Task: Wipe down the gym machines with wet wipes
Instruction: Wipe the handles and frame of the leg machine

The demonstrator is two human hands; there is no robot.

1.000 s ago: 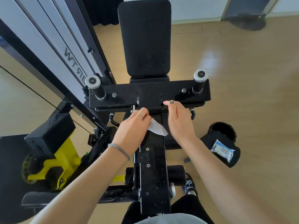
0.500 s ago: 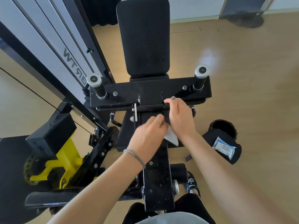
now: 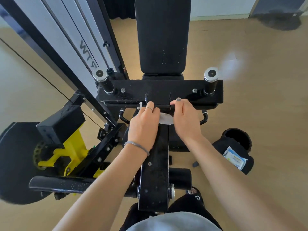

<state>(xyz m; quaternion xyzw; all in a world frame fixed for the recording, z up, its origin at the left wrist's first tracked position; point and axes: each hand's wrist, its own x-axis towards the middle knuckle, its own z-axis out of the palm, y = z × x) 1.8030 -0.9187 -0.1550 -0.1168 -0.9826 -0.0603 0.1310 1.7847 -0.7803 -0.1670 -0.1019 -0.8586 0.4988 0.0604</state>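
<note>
A person leans over a black gym machine (image 3: 154, 172), both bare hands working at the joint where its central arm meets a wide crossbar (image 3: 160, 90). The arm's long axis runs straight away from the person toward an upright black back pad (image 3: 162, 35); the crossbar lies square across it, left to right, with a short chrome-capped handle (image 3: 210, 80) rising at each end. The metal is glossy black and flecked with pale specks.

The left hand (image 3: 144, 125), a ring on one finger and a grey band at the wrist, lies knuckles-up on the top of the arm with its fingers curled down over a white wet wipe (image 3: 165, 119). Only a crumpled, rounded edge of the wipe shows, between the two hands on the arm just below the crossbar. The right hand (image 3: 186, 119) rests just beside it, thumb stretched along the thin rod under the crossbar; whether its grip is closed on the rod or the wipe cannot be told.

A pack of wipes (image 3: 235, 158) lies on a black pad (image 3: 233, 147) on the wooden floor (image 3: 266, 97) to the right. A yellow bracket (image 3: 73, 150) shows at left.
</note>
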